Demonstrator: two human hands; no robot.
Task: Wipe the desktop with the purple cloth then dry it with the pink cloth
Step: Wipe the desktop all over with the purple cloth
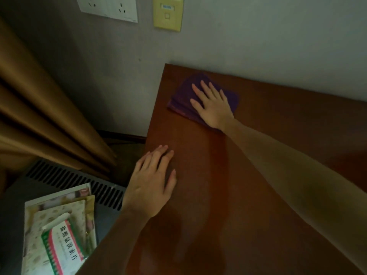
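Right hand (213, 108) flat on purple cloth (182, 98) — left hand (152, 183) on desktop (258, 175).

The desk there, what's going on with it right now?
A person is wiping the wooden desktop with a folded purple cloth. The right hand presses flat on the cloth near the desk's far left corner, by the wall. The left hand rests flat on the bare wood at the desk's left edge. No pink cloth is in view, so drying hasn't begun.

A brown curtain (39, 116) hangs above packets (59, 231) and a vent grille (79, 183).
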